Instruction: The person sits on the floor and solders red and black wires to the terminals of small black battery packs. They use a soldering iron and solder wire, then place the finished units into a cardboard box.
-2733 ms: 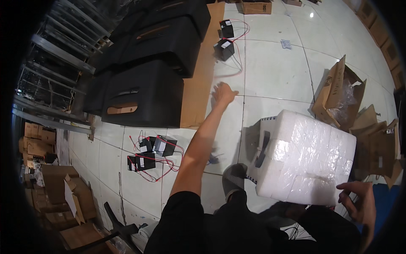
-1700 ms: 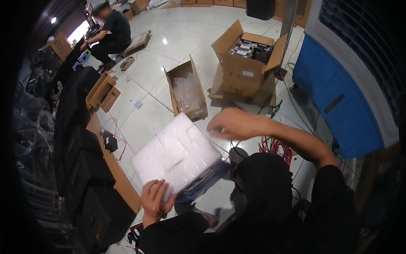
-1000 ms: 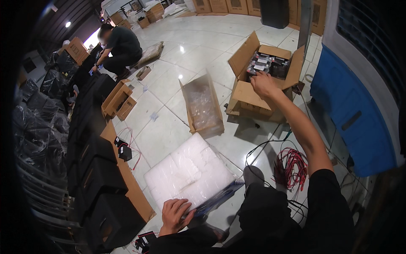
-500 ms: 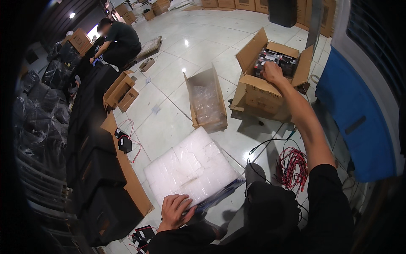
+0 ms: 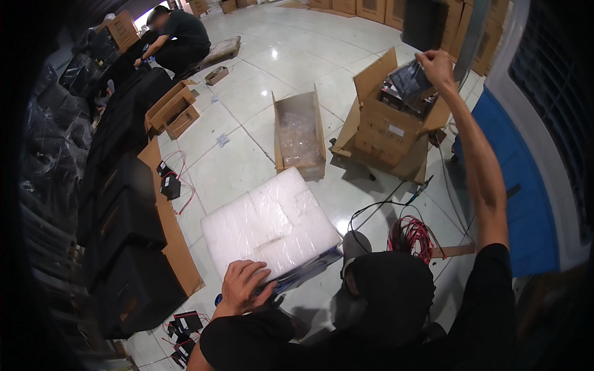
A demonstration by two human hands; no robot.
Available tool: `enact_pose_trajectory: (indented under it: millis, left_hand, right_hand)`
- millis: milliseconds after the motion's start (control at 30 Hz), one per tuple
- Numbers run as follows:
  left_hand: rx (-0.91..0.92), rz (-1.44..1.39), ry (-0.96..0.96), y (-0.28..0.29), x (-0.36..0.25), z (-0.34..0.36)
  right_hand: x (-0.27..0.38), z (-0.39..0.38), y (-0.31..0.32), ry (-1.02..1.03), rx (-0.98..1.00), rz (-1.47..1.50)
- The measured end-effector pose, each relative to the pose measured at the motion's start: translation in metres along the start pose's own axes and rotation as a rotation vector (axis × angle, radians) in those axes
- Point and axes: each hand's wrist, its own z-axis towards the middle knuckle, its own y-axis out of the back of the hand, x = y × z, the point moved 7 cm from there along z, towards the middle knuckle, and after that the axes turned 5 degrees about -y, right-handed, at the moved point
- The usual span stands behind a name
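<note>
A pale tiled floor (image 5: 260, 74) carries everything. Nearest, the left hand (image 5: 242, 285) lies flat, fingers spread, on the near edge of a white foam-wrapped block (image 5: 269, 226). Beyond it an open cardboard box (image 5: 299, 133) holds clear plastic bags. Farther right, the right hand (image 5: 436, 65) has its fingers closed on a dark plastic-wrapped packet (image 5: 408, 80), raised above a larger open carton (image 5: 387, 120) of similar packets.

The left hand (image 5: 242, 285) is pressing flat, fingers spread, while the right hand (image 5: 435, 63) is gripping closed at full arm's reach.
</note>
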Motion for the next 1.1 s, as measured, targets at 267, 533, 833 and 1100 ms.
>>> enact_pose_trajectory:
  millis: [267, 533, 833, 1100]
  left_hand:
    - [0.005, -0.120, -0.011, 0.030, 0.016, 0.039]
    - [-0.160, -1.065, 0.586, 0.040, 0.043, 0.071]
    - [-0.160, -0.794, 0.697, 0.013, 0.058, 0.015]
    - [-0.086, -0.591, 0.646, -0.004, 0.052, -0.013]
  right_hand:
    - [0.194, -0.058, 0.108, 0.296, 0.270, 0.016]
    - [0.306, -0.216, 0.010, 0.732, 0.788, 0.134]
    - [0.350, -0.360, -0.031, 1.082, 0.879, 0.359]
    - [0.304, -0.354, -0.035, 0.937, 0.908, 0.507]
